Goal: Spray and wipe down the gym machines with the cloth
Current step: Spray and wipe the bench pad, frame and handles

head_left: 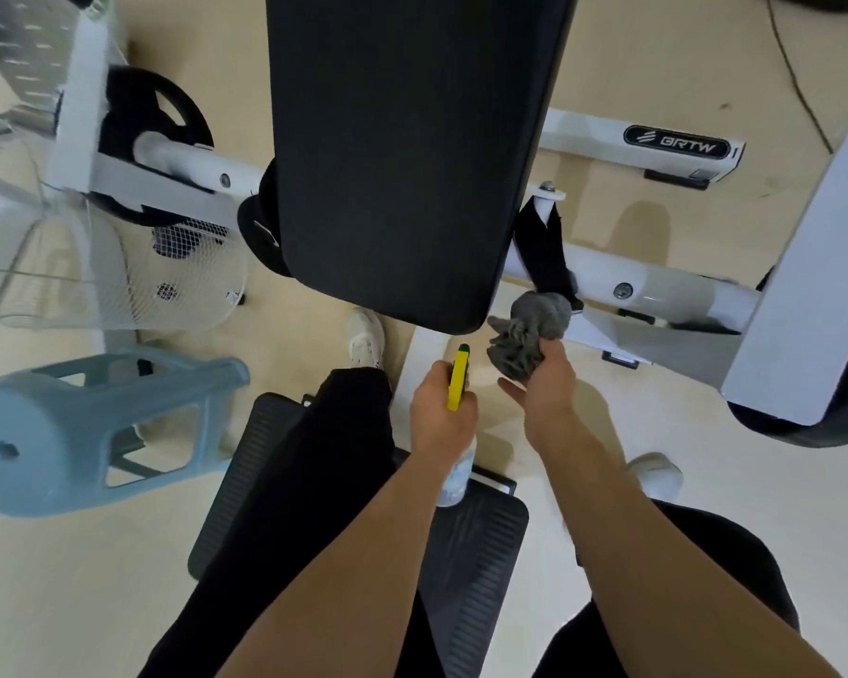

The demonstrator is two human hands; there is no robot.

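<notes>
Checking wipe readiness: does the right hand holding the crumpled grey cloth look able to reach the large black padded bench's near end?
Probably yes. The right hand grips the crumpled grey cloth just beside the black padded bench, at its near corner; nothing lies between them.

The left hand [439, 408] grips a yellow-topped spray bottle [457, 384] just below the black bench pad [402, 154]; beside it, the right hand [544, 389] holds a crumpled grey cloth [527, 335].

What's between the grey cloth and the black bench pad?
Nothing visible. The crumpled grey cloth, gripped in the right hand, is right beside the near corner of the black padded bench. The left hand holds the yellow-triggered spray bottle lower, aside.
</notes>
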